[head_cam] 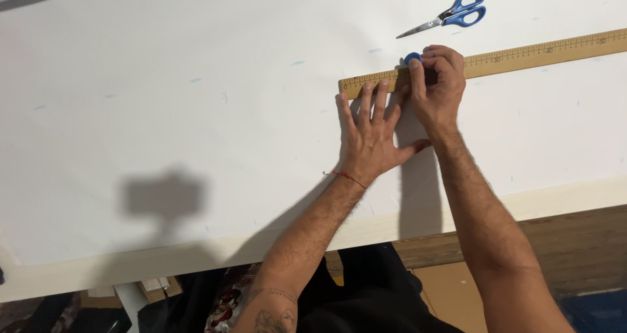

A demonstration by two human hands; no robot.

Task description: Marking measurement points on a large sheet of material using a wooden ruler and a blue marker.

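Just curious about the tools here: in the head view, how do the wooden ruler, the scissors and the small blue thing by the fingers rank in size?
Largest to smallest:
1. wooden ruler, running off the right edge
2. blue-handled scissors
3. small blue object, partly hidden by the right hand

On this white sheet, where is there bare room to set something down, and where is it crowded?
The white sheet is bare across its left half, from the left hand out to the left edge. A second bare patch lies below the wooden ruler, right of the right hand. It is crowded at the ruler's near end, where both hands, a small blue piece and the scissors gather.
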